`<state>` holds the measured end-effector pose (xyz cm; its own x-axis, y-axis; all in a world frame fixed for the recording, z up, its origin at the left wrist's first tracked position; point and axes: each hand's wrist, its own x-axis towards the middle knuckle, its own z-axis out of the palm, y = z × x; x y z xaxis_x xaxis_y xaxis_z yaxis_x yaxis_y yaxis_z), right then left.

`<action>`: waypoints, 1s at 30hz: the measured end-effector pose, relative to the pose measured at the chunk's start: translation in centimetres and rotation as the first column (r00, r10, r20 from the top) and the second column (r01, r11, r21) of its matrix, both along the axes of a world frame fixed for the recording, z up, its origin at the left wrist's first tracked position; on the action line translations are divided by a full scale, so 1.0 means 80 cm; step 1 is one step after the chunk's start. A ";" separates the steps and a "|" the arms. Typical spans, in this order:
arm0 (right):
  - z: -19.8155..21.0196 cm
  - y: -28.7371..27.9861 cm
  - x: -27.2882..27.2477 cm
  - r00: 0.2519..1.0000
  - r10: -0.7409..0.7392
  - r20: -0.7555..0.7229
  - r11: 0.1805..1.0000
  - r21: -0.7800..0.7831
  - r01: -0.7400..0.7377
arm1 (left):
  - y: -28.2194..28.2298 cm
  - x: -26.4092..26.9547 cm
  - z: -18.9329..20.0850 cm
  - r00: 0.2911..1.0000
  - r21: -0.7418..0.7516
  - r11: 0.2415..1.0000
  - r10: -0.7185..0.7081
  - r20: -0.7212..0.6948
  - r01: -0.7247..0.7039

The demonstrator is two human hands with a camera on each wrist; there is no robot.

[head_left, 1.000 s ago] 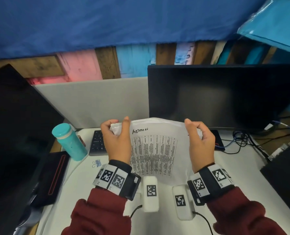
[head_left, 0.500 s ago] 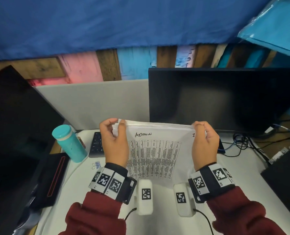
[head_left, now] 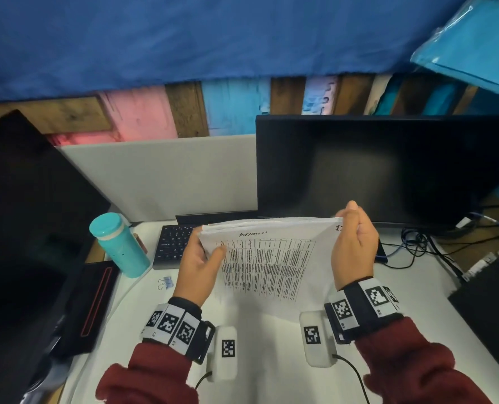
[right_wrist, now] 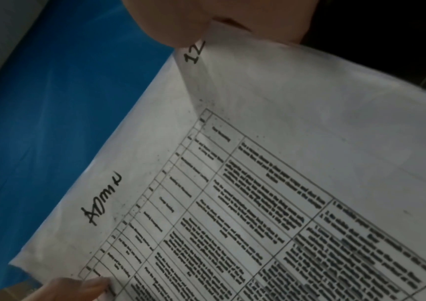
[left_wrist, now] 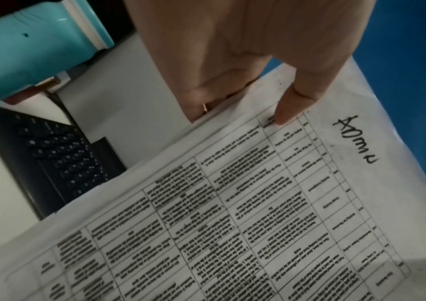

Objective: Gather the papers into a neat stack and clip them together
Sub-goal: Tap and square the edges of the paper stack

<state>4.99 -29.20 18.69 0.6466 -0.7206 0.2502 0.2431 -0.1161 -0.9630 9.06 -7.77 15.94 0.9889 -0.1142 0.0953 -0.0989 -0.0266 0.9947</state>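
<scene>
Both hands hold a stack of white papers (head_left: 271, 258) upright above the white desk (head_left: 271, 360). The top sheet (left_wrist: 258, 203) carries a printed table and the handwritten word "ADMIN". My left hand (head_left: 204, 258) grips the stack's left edge, thumb (left_wrist: 291, 110) on the front, fingers behind. At the upper right corner my right hand (head_left: 351, 240) pinches the papers (right_wrist: 284, 163), next to the number "12". A small blue binder clip (head_left: 165, 282) lies on the desk left of my left hand.
A teal bottle (head_left: 118, 244) stands at the left, a black keyboard (head_left: 173, 246) behind the papers. A black monitor (head_left: 388, 170) fills the back right, cables (head_left: 417, 243) beside it. A dark screen (head_left: 23, 214) and a black case (head_left: 90, 307) sit at the left.
The papers went from bowed to flatter, with their top edges more even. My left hand slid down the left edge; my right hand moved out to the upper right corner.
</scene>
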 end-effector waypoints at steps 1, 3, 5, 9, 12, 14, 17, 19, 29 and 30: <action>0.001 0.000 0.001 1.000 -0.001 0.007 1.000 -0.002 0.001 | 0.000 0.002 0.001 1.000 0.044 0.999 -0.012 0.006 0.012; 0.004 0.001 0.000 0.999 0.028 0.040 1.000 -0.014 -0.028 | -0.001 0.004 0.005 1.000 0.083 0.996 -0.026 0.018 0.024; 0.005 0.000 -0.006 0.989 0.116 0.087 0.993 -0.004 -0.117 | 0.000 0.006 0.008 1.000 0.063 0.998 -0.002 0.015 0.001; -0.032 -0.023 -0.020 0.876 0.466 -0.128 0.881 -0.021 -0.472 | 0.006 0.004 0.010 1.000 0.065 0.998 0.012 0.009 -0.013; -0.047 -0.030 -0.023 0.771 0.531 -0.350 0.826 0.009 -0.564 | 0.002 0.001 0.015 1.000 0.076 0.997 -0.022 0.005 0.022; -0.044 -0.034 -0.020 0.799 0.505 -0.328 0.855 0.060 -0.515 | -0.003 -0.001 0.022 0.999 0.073 0.996 -0.042 0.010 0.041; -0.021 -0.035 -0.021 0.846 0.485 -0.223 0.874 0.100 -0.475 | -0.001 -0.005 0.036 0.998 0.010 0.998 -0.057 0.026 0.057; -0.010 -0.036 -0.025 0.853 0.493 -0.170 0.870 0.098 -0.483 | 0.002 -0.004 0.043 0.998 -0.030 0.998 -0.046 0.048 0.047; -0.077 -0.030 -0.028 0.747 0.562 -0.355 0.827 0.259 -0.499 | -0.003 -0.005 -0.028 0.990 0.138 0.990 -0.013 -0.144 0.033; -0.078 -0.031 -0.028 0.749 0.561 -0.353 0.827 0.265 -0.495 | 0.001 -0.002 -0.034 0.989 0.179 0.982 -0.034 -0.147 0.061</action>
